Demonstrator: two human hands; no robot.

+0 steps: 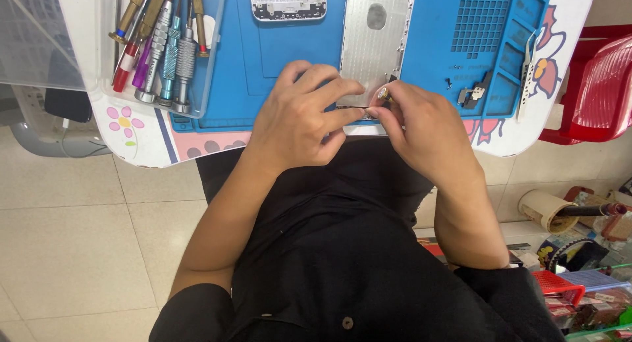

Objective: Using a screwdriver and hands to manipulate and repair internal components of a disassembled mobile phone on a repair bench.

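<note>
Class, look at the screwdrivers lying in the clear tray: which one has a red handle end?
The red-tipped screwdriver at the far left of the clear tray. Its lower end is red; its neighbours there are purple, teal or plain silver metal.

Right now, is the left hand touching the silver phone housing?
Touching. In the head view, the left hand has its fingertips pressed on the lower edge of the silver phone housing, with no gap visible.

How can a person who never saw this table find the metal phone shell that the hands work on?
Find the blue work mat on the white table. The silver phone shell lies upright at its centre, above both hands. Unlike the smaller piece to its left, it reaches down to the fingers.
</note>
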